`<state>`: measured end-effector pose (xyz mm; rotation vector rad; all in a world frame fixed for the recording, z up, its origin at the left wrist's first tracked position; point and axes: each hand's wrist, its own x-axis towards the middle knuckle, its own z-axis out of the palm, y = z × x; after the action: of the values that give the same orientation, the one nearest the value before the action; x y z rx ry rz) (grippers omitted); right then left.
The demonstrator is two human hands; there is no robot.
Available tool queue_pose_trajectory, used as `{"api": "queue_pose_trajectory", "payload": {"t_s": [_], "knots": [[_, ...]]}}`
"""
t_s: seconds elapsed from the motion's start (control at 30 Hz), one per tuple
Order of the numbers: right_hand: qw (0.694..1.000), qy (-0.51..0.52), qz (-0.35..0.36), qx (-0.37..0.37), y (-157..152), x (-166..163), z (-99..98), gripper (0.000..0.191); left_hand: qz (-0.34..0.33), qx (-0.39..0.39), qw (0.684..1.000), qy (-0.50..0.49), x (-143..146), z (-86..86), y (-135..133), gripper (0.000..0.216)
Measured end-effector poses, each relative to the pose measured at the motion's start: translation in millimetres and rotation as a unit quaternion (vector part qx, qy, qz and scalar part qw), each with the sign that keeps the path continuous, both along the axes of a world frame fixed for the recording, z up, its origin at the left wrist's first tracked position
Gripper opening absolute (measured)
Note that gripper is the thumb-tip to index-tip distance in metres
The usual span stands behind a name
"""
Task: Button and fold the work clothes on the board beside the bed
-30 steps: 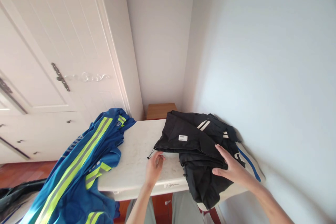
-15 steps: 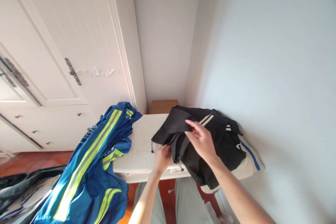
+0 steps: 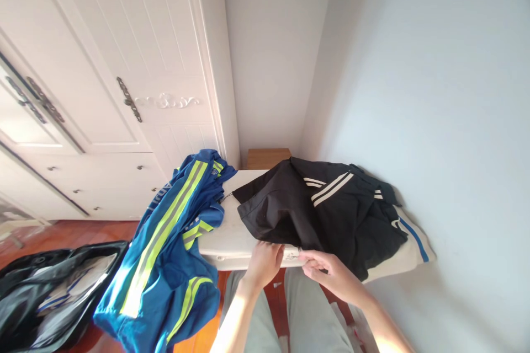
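Note:
A black jacket [image 3: 285, 207] with paired white stripes lies spread over a white tabletop [image 3: 238, 231], its near edge by my hands. My left hand [image 3: 267, 262] is closed on the jacket's near edge, fingers partly hidden under the cloth. To its right, my right hand [image 3: 325, 270] pinches the same edge near a small dark cord end. Under the jacket's right side shows a cream garment [image 3: 414, 237] with a blue stripe. A blue garment [image 3: 174, 242] with yellow and grey reflective bands hangs over the left of the table.
On the floor at lower left stands an open black bag [image 3: 62, 298] with clothes inside. A white wardrobe [image 3: 103, 66] rises behind on the left, and a pale wall [image 3: 414, 94] closes the right. Beyond the table is a wooden box-like piece [image 3: 269, 158].
The jacket's near flap has been spread out flatter toward the left. My right hand has come down from on top of the cloth to its near edge. The view has shifted slightly.

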<state>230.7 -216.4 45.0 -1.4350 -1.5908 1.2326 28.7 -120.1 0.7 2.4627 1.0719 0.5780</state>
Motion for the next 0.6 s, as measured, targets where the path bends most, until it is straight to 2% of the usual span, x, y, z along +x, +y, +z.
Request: {"api": "queue_pose_trajectory", "payload": {"t_s": [0.1,0.2,0.33,0.43,0.53,0.6], "knots": [[0.998,0.043,-0.035,-0.041,-18,8,-26.6,0.048,-0.041,-0.002,0.999,0.019,-7,14.2,-8,0.042],[0.995,0.053,-0.064,-0.056,-28,17,-33.9,0.050,-0.054,-0.014,0.998,0.033,-14,33.0,-16,0.047],[0.993,0.039,-0.113,-0.023,-23,31,-17.3,0.047,-0.038,-0.045,0.998,0.018,-21,65.2,-27,0.040],[0.987,0.030,-0.150,0.051,-13,38,1.3,0.043,-0.042,-0.063,0.996,-0.037,-26,85.0,-34,0.040],[0.962,-0.012,-0.218,0.165,-1,43,12.2,0.044,-0.023,-0.045,0.995,-0.090,-28,90.6,-34,0.040],[0.936,-0.068,-0.270,0.213,6,48,13.7,0.048,0.004,-0.010,0.994,-0.109,-25,83.8,-29,0.043]]}}
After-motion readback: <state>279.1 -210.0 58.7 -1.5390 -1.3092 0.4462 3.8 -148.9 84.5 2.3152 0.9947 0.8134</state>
